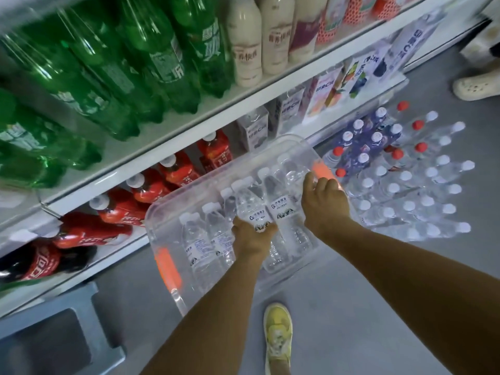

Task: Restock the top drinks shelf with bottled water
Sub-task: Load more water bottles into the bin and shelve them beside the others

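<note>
— What's in the clear bin (162, 212)?
— Water bottles (197, 239), about seven, down on the floor by the shelves. The left hand (251, 234) grips one bottle (250, 209). The right hand (324, 204) reaches in beside it; its hold I can't make out.

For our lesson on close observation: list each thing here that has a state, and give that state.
Clear bin, lidless, part full of water bottles.
Held water bottle, capped, in the left grip.
Left grip, holds that bottle.
Right grip, fingers curled inside the bin; hold unclear.
Floor water packs, capped, upright.
</note>
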